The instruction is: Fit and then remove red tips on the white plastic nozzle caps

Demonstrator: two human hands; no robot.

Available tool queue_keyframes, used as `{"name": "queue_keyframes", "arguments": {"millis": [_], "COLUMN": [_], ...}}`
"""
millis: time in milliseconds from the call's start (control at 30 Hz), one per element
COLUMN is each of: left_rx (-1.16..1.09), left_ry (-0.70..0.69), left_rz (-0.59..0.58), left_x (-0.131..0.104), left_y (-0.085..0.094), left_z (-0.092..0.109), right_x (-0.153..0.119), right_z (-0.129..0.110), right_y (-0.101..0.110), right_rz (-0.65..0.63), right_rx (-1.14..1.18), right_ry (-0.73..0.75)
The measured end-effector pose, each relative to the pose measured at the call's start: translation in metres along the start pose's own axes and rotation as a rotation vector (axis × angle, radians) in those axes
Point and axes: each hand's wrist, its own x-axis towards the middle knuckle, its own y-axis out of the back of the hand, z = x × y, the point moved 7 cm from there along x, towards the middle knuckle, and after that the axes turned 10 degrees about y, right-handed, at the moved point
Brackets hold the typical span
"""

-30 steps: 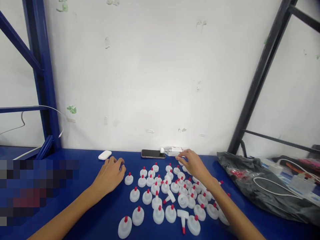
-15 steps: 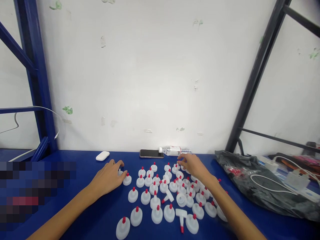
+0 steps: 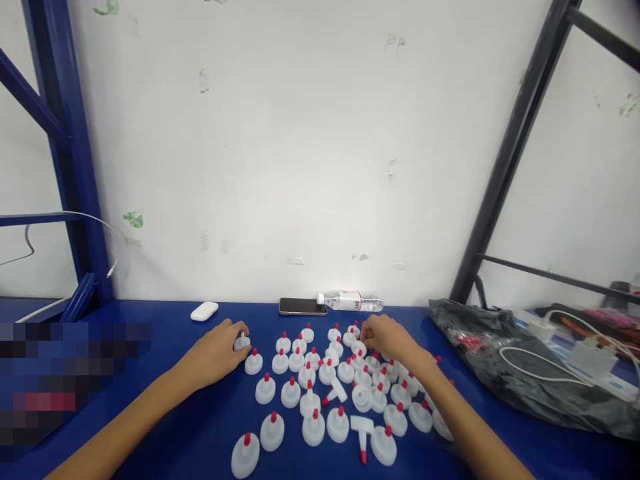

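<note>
In the head camera, translucent white caps point(image 3: 313, 432) with red tips crowd the dial's center, most upright, two T-shaped pieces point(image 3: 363, 433) lying flat among them. At ten o'clock, my left hand point(image 3: 215, 357) curls half closed around a single cap point(image 3: 242, 343). At two, my right hand point(image 3: 393, 339) bends its fingers low; I cannot tell its grip. Phone point(image 3: 303, 307) at eleven, bottle point(image 3: 350, 301) at one, and dark plastic bag point(image 3: 505, 387) at three line the blue tabletop point(image 3: 190, 437) below a scuffed white wall point(image 3: 280, 153).
</note>
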Motion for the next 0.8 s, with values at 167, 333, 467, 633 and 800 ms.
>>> {"name": "queue_keyframes", "arguments": {"millis": [167, 333, 467, 633, 800], "left_rx": [-0.034, -0.064, -0.049, -0.005, 0.038], "left_ry": [-0.015, -0.058, -0.182, -0.509, -0.742], "left_rz": [0.083, 0.294, 0.455, 0.503, 0.575], "left_x": [-0.007, -0.019, -0.028, -0.045, -0.068], "left_y": [0.014, 0.04, 0.049, 0.037, 0.031], "left_z": [0.01, 0.03, 0.047, 0.073, 0.095], "right_x": [0.0, -0.007, -0.024, -0.036, -0.045], "right_z": [-0.003, -0.028, -0.065, -0.105, -0.132], "right_y": [0.014, 0.042, 0.058, 0.044, 0.026], "right_rz": [0.129, 0.403, 0.657, 0.506, 0.367], "right_rx": [0.069, 0.235, 0.461, 0.857, 0.938], "right_ry": [0.035, 0.112, 0.285, 0.384, 0.433]}}
